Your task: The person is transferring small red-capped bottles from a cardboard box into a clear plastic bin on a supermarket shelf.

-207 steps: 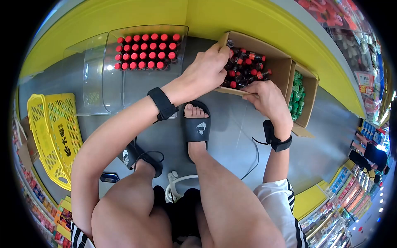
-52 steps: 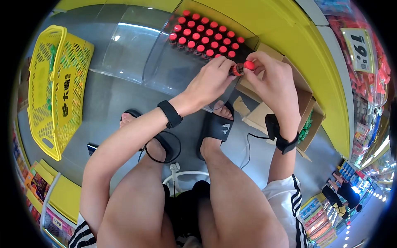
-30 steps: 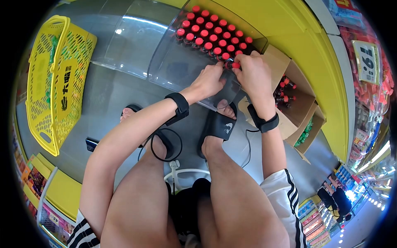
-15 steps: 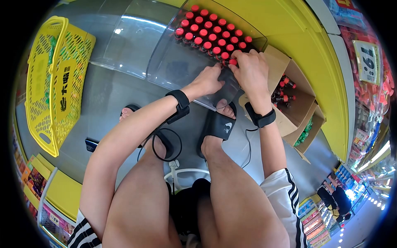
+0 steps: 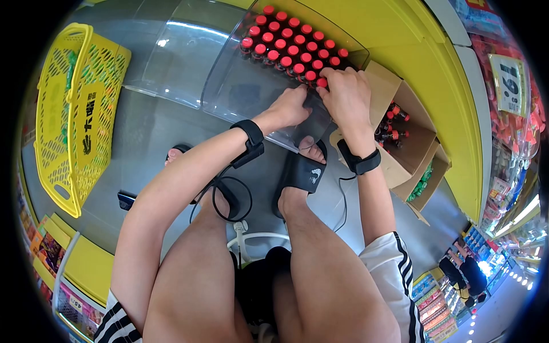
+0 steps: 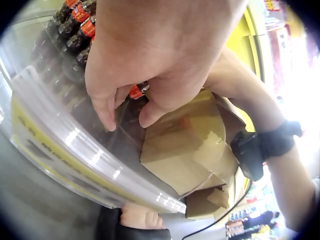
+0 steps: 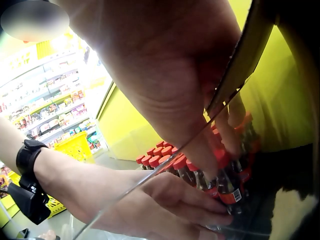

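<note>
Several small cola bottles (image 5: pixel 284 46) with red caps stand upright in tight rows inside a clear plastic bin (image 5: pixel 240 100). At the near right end of these rows, my right hand (image 5: pixel 347 94) pinches one cola bottle (image 7: pixel 231 190) near its cap, with the bottle standing upright against its neighbours. My left hand (image 5: pixel 289 108) reaches over the bin's front, its fingertips low beside that same bottle. In the left wrist view, the thumb and fingers of the left hand are spread apart, with part of a red label showing behind them.
Right of the bin is a cardboard box (image 5: pixel 382 84) with loose cola bottles inside; another box holds green-wrapped items (image 5: pixel 423 186). A yellow basket (image 5: pixel 91 123) stands at the left. A black cable (image 5: pixel 343 208) hangs by the right wrist.
Earlier the hands were at the cardboard box, then held a bottle between them over the bin. That bottle now stands at the row's end; over the last half second the hands barely move.
</note>
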### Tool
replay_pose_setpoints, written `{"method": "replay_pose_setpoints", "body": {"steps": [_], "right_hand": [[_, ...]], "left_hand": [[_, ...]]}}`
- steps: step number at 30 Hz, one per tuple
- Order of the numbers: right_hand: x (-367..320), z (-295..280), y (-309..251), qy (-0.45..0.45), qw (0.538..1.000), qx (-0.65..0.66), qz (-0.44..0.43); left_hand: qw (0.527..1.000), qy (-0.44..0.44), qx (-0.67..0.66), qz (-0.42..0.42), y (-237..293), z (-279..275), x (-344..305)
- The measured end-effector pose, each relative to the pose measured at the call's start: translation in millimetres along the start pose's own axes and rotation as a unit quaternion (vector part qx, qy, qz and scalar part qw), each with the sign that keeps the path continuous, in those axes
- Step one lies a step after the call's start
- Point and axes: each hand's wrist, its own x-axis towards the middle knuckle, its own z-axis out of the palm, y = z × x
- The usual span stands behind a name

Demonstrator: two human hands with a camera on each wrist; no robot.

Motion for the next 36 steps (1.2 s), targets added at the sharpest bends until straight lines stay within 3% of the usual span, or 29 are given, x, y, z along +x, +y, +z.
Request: {"method": "replay_pose_setpoints", "body": {"steps": [36], "right_hand": [[1, 1, 2, -0.002, 1.000, 0.003, 0.011]], "left_hand": [[0.999, 0.031, 0.013, 0.012, -9, 0, 11]]}}
